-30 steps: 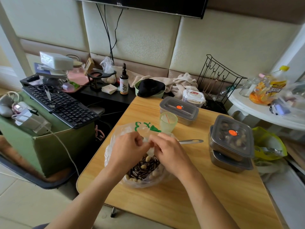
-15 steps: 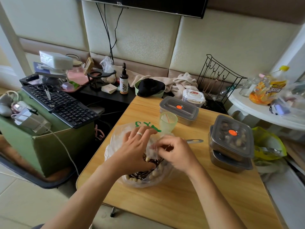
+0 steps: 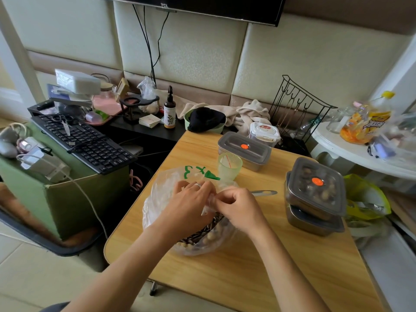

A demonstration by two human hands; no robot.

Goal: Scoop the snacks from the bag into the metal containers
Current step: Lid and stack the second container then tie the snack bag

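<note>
A clear plastic bag [image 3: 162, 194] with green print lies on the wooden table [image 3: 292, 266], holding striped seeds and pale nuts [image 3: 209, 233]. My left hand [image 3: 191, 199] lies over the bag's mouth, fingers on the plastic. My right hand [image 3: 238, 203] pinches a fold of the plastic beside it. A metal spoon handle [image 3: 263, 192] pokes out from behind my right hand. Two lidded metal containers [image 3: 315, 194] are stacked at the right, the top one showing nuts through its lid. A third lidded metal container [image 3: 244, 148] stands further back.
A green plastic cup [image 3: 229, 166] stands just behind the bag. A keyboard [image 3: 83, 140] sits on a green box at the left. A white side table [image 3: 360, 154] with bottles is at the right, a yellow bag [image 3: 369, 199] below it. A wire rack [image 3: 299, 109] stands behind.
Both hands have kept working the plastic at the bag's mouth. My left hand spread its fingers over the opening, and my right hand shifted slightly right with the fold.
</note>
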